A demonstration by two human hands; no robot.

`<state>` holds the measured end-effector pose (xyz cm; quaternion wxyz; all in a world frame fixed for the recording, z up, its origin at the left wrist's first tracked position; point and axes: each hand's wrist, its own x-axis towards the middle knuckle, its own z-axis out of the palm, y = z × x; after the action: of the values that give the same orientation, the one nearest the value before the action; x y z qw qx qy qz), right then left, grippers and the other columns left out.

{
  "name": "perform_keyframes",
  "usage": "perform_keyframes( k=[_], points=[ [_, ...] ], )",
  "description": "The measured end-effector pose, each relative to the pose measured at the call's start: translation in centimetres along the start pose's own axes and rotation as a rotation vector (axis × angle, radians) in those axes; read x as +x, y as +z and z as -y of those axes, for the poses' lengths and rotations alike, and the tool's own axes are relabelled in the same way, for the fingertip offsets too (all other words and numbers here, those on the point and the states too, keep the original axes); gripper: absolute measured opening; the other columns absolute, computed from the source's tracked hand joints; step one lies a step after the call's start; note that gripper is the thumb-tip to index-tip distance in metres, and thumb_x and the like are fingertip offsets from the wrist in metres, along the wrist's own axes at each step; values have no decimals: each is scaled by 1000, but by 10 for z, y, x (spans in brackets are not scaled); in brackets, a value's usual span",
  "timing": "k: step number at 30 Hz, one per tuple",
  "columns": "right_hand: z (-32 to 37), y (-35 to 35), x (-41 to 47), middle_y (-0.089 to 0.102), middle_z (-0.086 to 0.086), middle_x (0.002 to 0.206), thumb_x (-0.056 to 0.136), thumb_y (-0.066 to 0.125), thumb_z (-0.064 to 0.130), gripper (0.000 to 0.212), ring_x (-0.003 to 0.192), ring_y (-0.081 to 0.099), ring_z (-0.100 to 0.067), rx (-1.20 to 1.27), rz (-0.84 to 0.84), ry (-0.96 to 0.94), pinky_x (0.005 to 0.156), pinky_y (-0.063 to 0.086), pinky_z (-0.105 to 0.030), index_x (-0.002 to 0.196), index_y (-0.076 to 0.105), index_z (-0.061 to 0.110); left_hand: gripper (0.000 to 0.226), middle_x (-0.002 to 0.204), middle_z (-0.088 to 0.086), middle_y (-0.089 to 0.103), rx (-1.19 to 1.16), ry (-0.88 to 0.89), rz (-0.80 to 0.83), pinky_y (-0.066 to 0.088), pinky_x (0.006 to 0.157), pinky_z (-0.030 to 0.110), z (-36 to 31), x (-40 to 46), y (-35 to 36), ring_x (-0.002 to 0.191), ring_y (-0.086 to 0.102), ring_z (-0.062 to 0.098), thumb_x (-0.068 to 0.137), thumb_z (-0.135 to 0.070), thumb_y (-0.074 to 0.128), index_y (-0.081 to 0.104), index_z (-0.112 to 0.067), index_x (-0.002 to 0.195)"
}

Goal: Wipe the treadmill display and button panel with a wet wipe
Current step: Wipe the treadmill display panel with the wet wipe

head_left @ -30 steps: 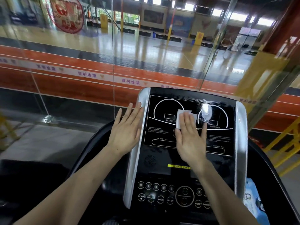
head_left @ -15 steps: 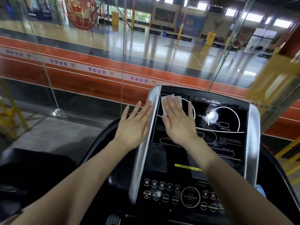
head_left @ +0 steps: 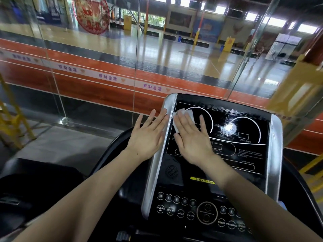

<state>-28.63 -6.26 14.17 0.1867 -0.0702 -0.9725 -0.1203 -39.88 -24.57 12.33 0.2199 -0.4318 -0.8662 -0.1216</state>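
Wipe (head_left: 181,117) lies flat under right hand's (head_left: 193,140) straight, slightly spread fingers, long axis running up the display (head_left: 227,130); left hand (head_left: 146,137) flat, fingers spread.

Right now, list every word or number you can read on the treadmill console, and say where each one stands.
"INCLINE +" and "INCLINE −": two round buttons at the button panel's lower left.
"MODE": button.
"ENTER": button.
"RESET": button.
"PROGRAM": button.
"SPEED": under the right dial on the display.
Yellow strip: too blurred.
Small display print and numbered buttons: unreadable.
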Motion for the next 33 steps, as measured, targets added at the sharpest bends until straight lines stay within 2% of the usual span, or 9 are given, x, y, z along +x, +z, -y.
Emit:
perform_keyframes(
  k=[5,9,12,17,19,23,25,30,33],
  points=[
    [1,8,-43,5,5,177,112,25,45,64,164,2,-13,-25,31,-126,130,-4,-59,170,10,23,63,175,-8,-4,1,-5,1,11,128,56,-4,0,0,161,9,22,107,-41,14,6,-26,167],
    [-15,-11,15,1,6,177,111,12,47,63,163,-4,-12,7,37,3,129,-9,-59,169,5,25,63,175,-7,-3,-8,-23,7,12,128,58,-8,-1,3,161,12,23,106,-37,21,9,-24,167],
    [-9,-11,20,1,4,177,111,12,47,64,164,-4,-14,47,6,40,130,-6,-60,170,5,23,65,175,-7,-3,-17,-29,9,12,128,58,-8,0,2,161,11,24,105,-38,19,9,-24,167],
    [16,13,-64,4,4,178,111,27,43,64,164,-2,-13,33,49,-120,131,1,-60,170,8,24,66,175,-7,-8,-8,-17,18,11,128,58,-6,0,2,161,8,25,104,-39,14,3,-25,167],
    [7,10,-58,7,4,177,112,26,43,63,164,1,-13,-3,69,-142,130,2,-61,169,9,25,66,175,-7,-9,-16,-19,20,10,128,58,-6,0,1,162,7,24,104,-40,12,3,-24,167],
    [-16,-8,-4,-4,7,177,111,10,48,61,162,-11,-10,5,64,24,128,-14,-58,168,0,28,65,175,-7,-8,-12,-16,14,10,128,57,-7,0,0,161,6,25,104,-40,13,4,-25,167],
    [-11,-8,-1,-8,7,176,111,10,48,62,162,-12,-12,45,47,80,128,-14,-59,168,-2,27,65,175,-7,-7,-13,-13,10,11,128,57,-8,0,1,162,6,26,105,-39,14,4,-24,167],
    [10,14,-57,2,6,177,112,18,45,62,163,-7,-11,43,25,5,130,-4,-61,170,5,25,64,175,-3,-9,-24,-34,-7,4,129,59,-15,0,2,161,-6,29,106,-37,12,3,-21,167],
    [-26,16,-82,-6,9,176,112,10,50,63,162,-13,-9,46,58,210,129,-12,-59,169,-4,28,67,175,1,-9,-36,-61,-24,-6,127,61,-24,1,1,160,-16,29,105,-25,28,1,-17,166]
  ],
)
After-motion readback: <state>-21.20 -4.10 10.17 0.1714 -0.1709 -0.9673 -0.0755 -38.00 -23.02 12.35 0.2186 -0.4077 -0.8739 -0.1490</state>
